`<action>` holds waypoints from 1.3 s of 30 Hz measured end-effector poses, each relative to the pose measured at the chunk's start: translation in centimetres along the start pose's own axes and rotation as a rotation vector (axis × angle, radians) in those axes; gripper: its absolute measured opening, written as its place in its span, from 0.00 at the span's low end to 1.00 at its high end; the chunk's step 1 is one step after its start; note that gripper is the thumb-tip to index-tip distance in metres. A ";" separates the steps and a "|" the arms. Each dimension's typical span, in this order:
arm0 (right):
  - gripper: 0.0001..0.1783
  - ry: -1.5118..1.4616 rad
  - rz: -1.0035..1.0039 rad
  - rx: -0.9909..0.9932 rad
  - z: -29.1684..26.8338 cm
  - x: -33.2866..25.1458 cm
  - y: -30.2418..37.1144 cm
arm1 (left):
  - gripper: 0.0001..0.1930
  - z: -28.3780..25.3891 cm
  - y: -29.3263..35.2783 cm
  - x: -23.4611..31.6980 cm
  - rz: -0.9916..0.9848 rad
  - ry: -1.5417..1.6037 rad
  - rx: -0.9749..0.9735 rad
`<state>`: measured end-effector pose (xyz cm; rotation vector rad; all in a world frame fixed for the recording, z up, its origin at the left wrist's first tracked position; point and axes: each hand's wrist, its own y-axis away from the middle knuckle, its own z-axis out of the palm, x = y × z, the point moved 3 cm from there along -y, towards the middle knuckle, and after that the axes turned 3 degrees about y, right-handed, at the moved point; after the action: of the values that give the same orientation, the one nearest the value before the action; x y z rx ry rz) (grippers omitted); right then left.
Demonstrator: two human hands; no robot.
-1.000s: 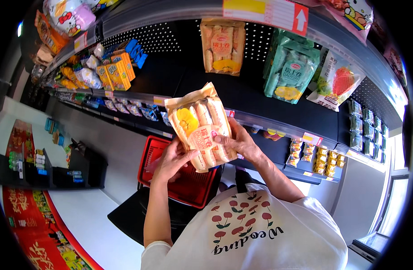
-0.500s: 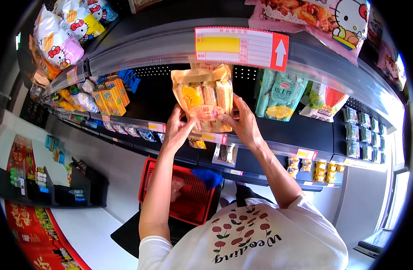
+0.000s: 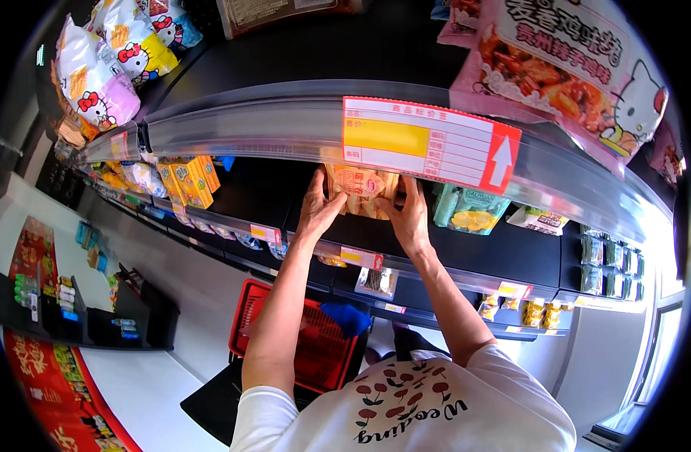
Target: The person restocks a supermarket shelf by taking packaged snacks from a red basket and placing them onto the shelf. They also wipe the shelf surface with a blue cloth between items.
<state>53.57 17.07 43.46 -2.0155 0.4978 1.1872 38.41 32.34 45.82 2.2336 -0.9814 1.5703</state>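
I see the orange snack bag (image 3: pixel 358 190) now set back on the dark shelf (image 3: pixel 511 252), just under the price rail with its red-and-yellow label (image 3: pixel 428 143); half a second ago it was held up in front of that rail. My left hand (image 3: pixel 319 207) is clamped on the bag's left edge, my right hand (image 3: pixel 407 215) on its right edge, fingers spread. A green packet (image 3: pixel 466 211) hangs just beside it to the right. The red basket (image 3: pixel 315 346) sits below, between my forearms.
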 end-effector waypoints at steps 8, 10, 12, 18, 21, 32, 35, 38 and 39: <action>0.40 0.049 -0.044 -0.040 0.4 0.1 -0.6 | 0.35 -0.6 0.0 0.0 0.018 0.022 0.034; 0.41 0.020 -0.027 -0.030 0.5 0.1 -0.4 | 0.35 -0.5 0.0 0.3 0.037 0.023 0.039; 0.41 -0.041 0.016 -0.012 0.4 -0.4 -0.4 | 0.34 -0.4 -0.5 -0.3 0.039 -0.037 0.039; 0.43 -0.068 0.011 -0.014 0.6 -0.2 -0.6 | 0.34 -0.3 -0.8 -0.8 0.133 -0.057 0.046; 0.41 -0.091 0.047 -0.029 0.6 0.3 -0.8 | 0.34 -0.2 -1.0 -1.0 0.133 -0.107 0.052; 0.41 -0.217 0.111 -0.074 0.9 -0.4 -0.2 | 0.41 -0.3 1.7 -1.9 0.161 -0.245 0.224; 0.39 -0.105 0.037 -0.040 0.1 -0.1 0.6 | 0.38 -0.7 5.9 -0.1 0.183 -0.092 0.332; 0.31 0.061 -0.129 0.056 -1.2 -3.3 2.6 | 0.32 -2.8 12.4 -1.3 0.191 -0.084 0.418; 0.28 0.031 -0.150 0.033 -1.4 -4.6 3.5 | 0.31 -3.8 14.8 -2.6 0.146 -0.091 0.436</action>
<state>49.80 13.58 46.47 -2.0087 0.3712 1.0519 25.58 24.44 42.33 2.5879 -0.9124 1.9166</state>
